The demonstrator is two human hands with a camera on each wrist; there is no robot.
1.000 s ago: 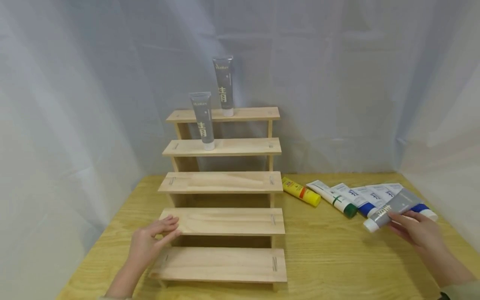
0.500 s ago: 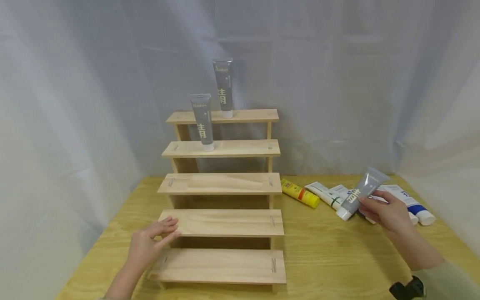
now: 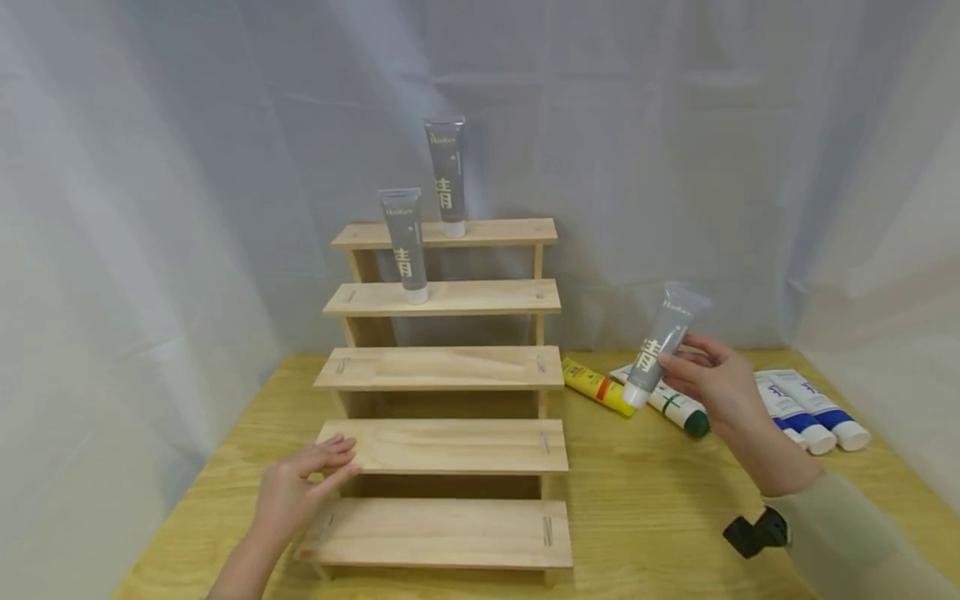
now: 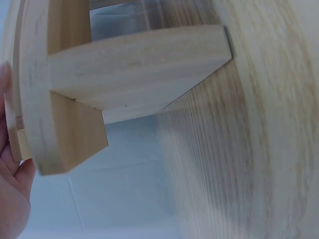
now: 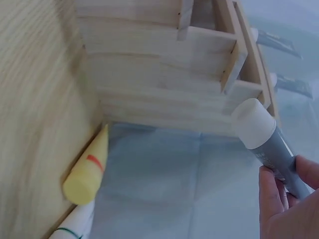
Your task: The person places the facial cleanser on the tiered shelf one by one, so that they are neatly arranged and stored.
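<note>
In the head view, my right hand (image 3: pixel 712 383) pinches a grey squeeze tube (image 3: pixel 663 342) by its side, tilted with the white cap (image 5: pixel 253 123) down, above the table right of the rack. My left hand (image 3: pixel 303 479) rests on the left end of the second-lowest step of a wooden stepped rack (image 3: pixel 450 444), its fingers fairly straight. The left wrist view shows part of this hand (image 4: pixel 12 194) against the plank end. Two similar grey tubes stand cap down: one tube (image 3: pixel 447 175) on the top step, another tube (image 3: pixel 406 246) one step lower.
Right of the rack lie a yellow tube (image 3: pixel 597 386), a white tube with a green cap (image 3: pixel 678 410), partly hidden, and several white-and-blue tubes (image 3: pixel 813 400). A pale curtain (image 3: pixel 637 167) hangs behind the wooden table (image 3: pixel 637 517).
My right hand has carried the grey tube leftward and upward from above the white-and-blue tubes, turning it more upright. The left hand has stayed on the rack.
</note>
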